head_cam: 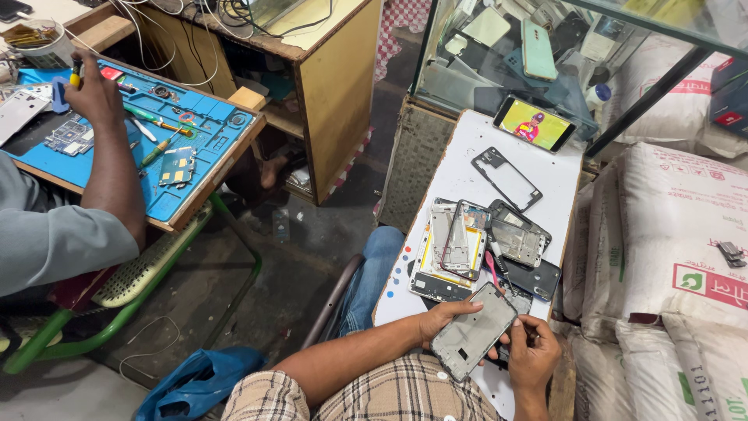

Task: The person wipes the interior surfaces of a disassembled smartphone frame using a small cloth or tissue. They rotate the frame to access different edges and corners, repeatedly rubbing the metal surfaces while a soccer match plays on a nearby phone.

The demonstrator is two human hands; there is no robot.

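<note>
While white sacks (662, 234) flank it, left hand (441, 318) grips phone frame (473, 332).

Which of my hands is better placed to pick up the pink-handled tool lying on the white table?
Probably the right hand. It touches only the edge of the grey phone frame, while the left hand grips the frame from beneath. The pink-handled tool lies just beyond both on the white table.

Dark concrete floor (304, 257), wooden desk (335, 86), glass display case (499, 54), stacked sacks (670, 226).
</note>
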